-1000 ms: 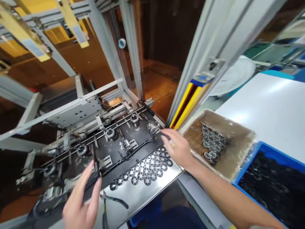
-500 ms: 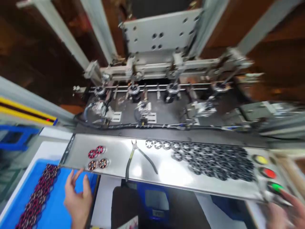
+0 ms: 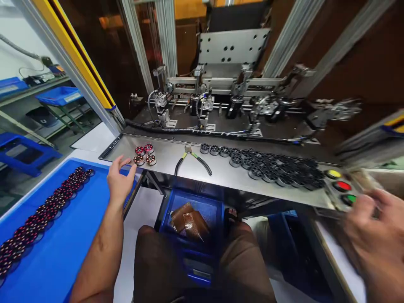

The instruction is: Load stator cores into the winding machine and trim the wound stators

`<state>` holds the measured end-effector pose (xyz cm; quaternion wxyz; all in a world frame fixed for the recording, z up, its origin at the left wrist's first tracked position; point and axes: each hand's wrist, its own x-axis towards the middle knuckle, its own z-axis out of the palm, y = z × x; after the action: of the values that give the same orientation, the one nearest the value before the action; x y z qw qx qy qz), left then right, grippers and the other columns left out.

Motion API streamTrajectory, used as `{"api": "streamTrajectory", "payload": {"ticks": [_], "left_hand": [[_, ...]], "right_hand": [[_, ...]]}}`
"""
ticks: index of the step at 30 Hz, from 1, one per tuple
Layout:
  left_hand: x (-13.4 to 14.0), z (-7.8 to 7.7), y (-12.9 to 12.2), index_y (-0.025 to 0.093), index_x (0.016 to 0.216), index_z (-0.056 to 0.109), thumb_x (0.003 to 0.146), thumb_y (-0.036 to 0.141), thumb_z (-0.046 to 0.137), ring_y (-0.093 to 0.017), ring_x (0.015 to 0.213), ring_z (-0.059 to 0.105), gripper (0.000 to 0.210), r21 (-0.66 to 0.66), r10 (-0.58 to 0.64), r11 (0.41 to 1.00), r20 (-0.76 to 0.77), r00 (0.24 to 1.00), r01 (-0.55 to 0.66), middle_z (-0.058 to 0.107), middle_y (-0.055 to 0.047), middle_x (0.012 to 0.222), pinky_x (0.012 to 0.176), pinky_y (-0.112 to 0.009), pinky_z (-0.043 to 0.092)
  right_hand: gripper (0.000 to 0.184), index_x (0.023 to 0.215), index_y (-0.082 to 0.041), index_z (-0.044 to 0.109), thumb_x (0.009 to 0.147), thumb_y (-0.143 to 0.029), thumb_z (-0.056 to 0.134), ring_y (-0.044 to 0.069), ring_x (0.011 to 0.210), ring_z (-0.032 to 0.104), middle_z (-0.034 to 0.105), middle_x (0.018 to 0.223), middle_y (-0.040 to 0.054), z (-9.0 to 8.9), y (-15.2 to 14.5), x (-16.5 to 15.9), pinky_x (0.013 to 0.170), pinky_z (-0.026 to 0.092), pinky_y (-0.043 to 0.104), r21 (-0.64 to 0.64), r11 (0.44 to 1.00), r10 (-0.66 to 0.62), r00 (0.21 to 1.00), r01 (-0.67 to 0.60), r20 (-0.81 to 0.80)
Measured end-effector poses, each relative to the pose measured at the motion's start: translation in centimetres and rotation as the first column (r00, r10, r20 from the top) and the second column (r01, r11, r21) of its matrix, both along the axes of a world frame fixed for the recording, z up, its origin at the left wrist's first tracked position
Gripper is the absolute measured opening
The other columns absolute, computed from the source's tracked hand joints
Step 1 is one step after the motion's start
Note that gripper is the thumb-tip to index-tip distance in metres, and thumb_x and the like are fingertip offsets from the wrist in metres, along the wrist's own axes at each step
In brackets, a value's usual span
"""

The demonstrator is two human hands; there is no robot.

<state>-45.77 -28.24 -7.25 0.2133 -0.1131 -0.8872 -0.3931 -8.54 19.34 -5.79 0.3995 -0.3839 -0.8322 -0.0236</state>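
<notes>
My left hand (image 3: 121,179) is open at the front edge of the metal shelf, thumb and fingers spread. Just beyond its fingertips stand several small round motor stators, red ones (image 3: 139,150) behind copper-coloured ones (image 3: 151,159). My right hand (image 3: 375,227), blurred, has its fingers curled beside the green button (image 3: 349,199); whatever lies inside them is hidden. Wire cutters (image 3: 193,160) with black and yellow-green handles lie jaws away on the shelf. To their right, many black ring-shaped cores (image 3: 271,166) are packed in rows.
A blue tray (image 3: 78,219) at left holds an overlapping row of wound stators (image 3: 52,204). Behind the metal shelf (image 3: 167,170) stands a machine with clamps and spindles (image 3: 206,103). Red (image 3: 342,186) and yellow (image 3: 333,174) buttons sit at right. A blue bin (image 3: 211,202) below holds brown packets.
The view has tilted, showing more of the room and my legs. My right hand has drawn back from the green button, its fingers now curled. My left hand is nearer the stators, still open.
</notes>
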Motion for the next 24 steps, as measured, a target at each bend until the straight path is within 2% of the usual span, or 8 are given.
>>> {"api": "streamTrajectory", "payload": {"ticks": [1,3,6,7,8,11,18,24], "left_hand": [[-0.2,0.3,0.1,0.017,0.133,0.049,0.084,0.034,0.066,-0.024,0.116,0.067,0.055,0.025,-0.017,1.000,0.044,0.999,0.016,0.071,-0.013,0.120,0.107,-0.041,0.048],[-0.4,1.0,0.4,0.016,0.134,0.049,0.082,0.035,0.068,-0.024,0.116,0.067,0.058,0.059,-0.043,0.998,0.120,0.992,0.036,0.072,-0.013,0.119,0.106,-0.041,0.048],[-0.4,2.1,0.9,0.015,0.134,0.050,0.076,0.039,0.072,-0.028,0.119,0.066,0.066,0.093,-0.066,0.994,0.168,0.984,0.051,0.073,-0.014,0.117,0.107,-0.044,0.047],[-0.3,2.5,1.1,0.015,0.133,0.051,0.074,0.040,0.072,-0.030,0.119,0.066,0.067,0.107,-0.070,0.993,0.185,0.980,0.050,0.073,-0.015,0.117,0.107,-0.045,0.047],[-0.2,2.9,1.3,0.014,0.131,0.053,0.072,0.042,0.073,-0.032,0.119,0.066,0.068,0.119,-0.072,0.992,0.204,0.976,0.048,0.073,-0.016,0.117,0.106,-0.047,0.047],[0.2,3.9,1.8,0.012,0.126,0.055,0.068,0.045,0.072,-0.038,0.116,0.067,0.068,0.151,-0.084,0.987,0.240,0.967,0.049,0.074,-0.019,0.115,0.104,-0.052,0.048],[0.6,5.5,3.0,0.014,0.106,0.059,0.061,0.045,0.073,-0.046,0.108,0.069,0.056,0.130,-0.059,0.991,0.193,0.979,0.034,0.076,-0.021,0.096,0.094,-0.060,0.052],[1.0,5.5,2.0,0.016,0.126,0.052,0.070,0.038,0.076,-0.041,0.127,0.059,0.064,0.165,0.020,0.986,0.123,0.992,-0.041,0.072,-0.017,0.114,0.107,-0.061,0.042]], "right_hand": [[0.052,0.127,-0.025,0.066,0.100,-0.051,0.031,0.035,0.123,0.061,0.067,0.118,0.0290,0.1,0.7,-0.9,0.095,0.043,0.054,-0.053,0.997,-0.068,0.992,0.063,-0.106],[0.058,0.133,-0.018,0.063,0.099,-0.053,0.030,0.035,0.124,0.060,0.067,0.122,0.0276,0.6,1.9,-2.8,0.100,0.044,0.051,-0.083,0.993,-0.099,0.981,0.085,-0.169],[0.043,0.124,-0.020,0.067,0.102,-0.044,0.039,0.028,0.118,0.063,0.067,0.119,0.0225,1.4,3.2,-4.2,0.102,0.048,0.041,-0.109,0.988,-0.128,0.965,0.106,-0.229],[0.037,0.125,-0.017,0.064,0.101,-0.041,0.048,0.026,0.115,0.063,0.067,0.120,0.0173,1.6,3.5,-4.4,0.101,0.050,0.043,-0.110,0.988,-0.129,0.960,0.104,-0.247],[0.036,0.125,-0.016,0.060,0.098,-0.040,0.057,0.023,0.112,0.063,0.064,0.125,0.0110,1.7,3.6,-4.3,0.098,0.053,0.046,-0.109,0.989,-0.122,0.957,0.097,-0.262],[0.036,0.126,-0.016,0.059,0.096,-0.037,0.061,0.022,0.108,0.064,0.062,0.126,0.0092,1.9,3.9,-3.9,0.091,0.057,0.043,-0.091,0.995,-0.058,0.949,0.031,-0.310],[0.034,0.123,-0.016,0.060,0.097,-0.037,0.060,0.021,0.105,0.065,0.063,0.123,0.0091,2.3,3.7,-3.9,0.090,0.058,0.042,-0.065,0.993,0.057,0.891,-0.097,-0.451],[0.033,0.122,-0.016,0.061,0.097,-0.037,0.060,0.021,0.105,0.065,0.064,0.122,0.0089,1.6,4.2,-3.9,0.090,0.057,0.042,-0.126,0.984,0.059,0.891,-0.129,-0.449]]}}
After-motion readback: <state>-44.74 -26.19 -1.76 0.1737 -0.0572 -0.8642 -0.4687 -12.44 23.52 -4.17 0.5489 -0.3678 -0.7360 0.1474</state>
